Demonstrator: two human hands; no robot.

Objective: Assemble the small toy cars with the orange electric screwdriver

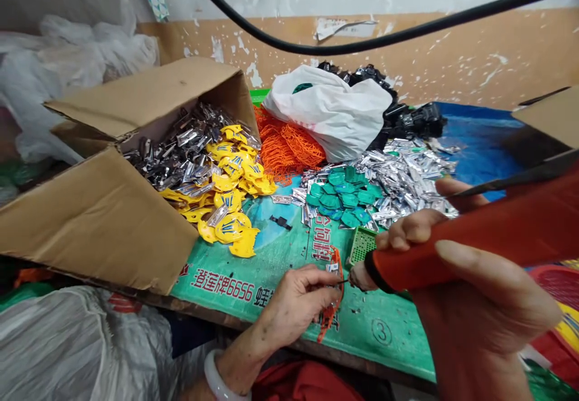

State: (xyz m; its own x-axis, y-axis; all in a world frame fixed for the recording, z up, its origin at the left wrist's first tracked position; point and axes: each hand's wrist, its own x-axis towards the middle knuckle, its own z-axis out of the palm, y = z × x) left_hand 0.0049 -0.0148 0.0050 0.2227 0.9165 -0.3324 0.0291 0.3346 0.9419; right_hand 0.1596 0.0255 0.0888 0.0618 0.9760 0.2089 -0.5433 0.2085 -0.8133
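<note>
My left hand (301,304), with a pale bangle on its wrist, pinches a small dark piece beside an orange plastic strip (332,316) at the table's front. A silvery part lies on the strip's upper end. My right hand (470,286) is wrapped round a long red tool (488,232) with a black ring near its tip. That tip meets the small dark piece at my left fingertips. Just behind the tip stands a small green basket (362,245). A small black part (280,222) lies on the green table covering (226,274).
A tipped cardboard box (104,208) spills metal parts and yellow pieces (233,226) at the left. Green pieces (346,193), silvery packets (407,172), orange netting (289,151) and a white bag (330,111) lie behind. A black cable (289,45) hangs across the top.
</note>
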